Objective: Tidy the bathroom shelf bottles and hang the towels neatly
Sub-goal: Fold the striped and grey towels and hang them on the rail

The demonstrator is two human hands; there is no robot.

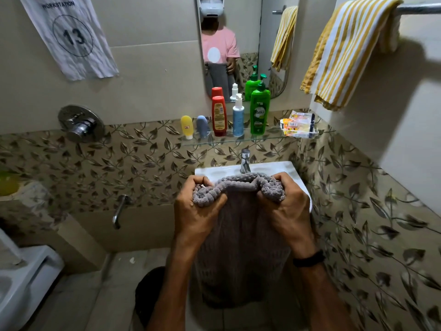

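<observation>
Above the near sink (296, 173), left hand (195, 211) and right hand (288, 206) each grip the grey towel's (238, 247) top edge, fingers curled tight.

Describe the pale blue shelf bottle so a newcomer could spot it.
Under the mirror, a glass shelf runs above the sink. The pale blue bottle stands there between the red bottle and the green bottle. Only it has a white nozzle top, and it is slimmer than both.
</observation>
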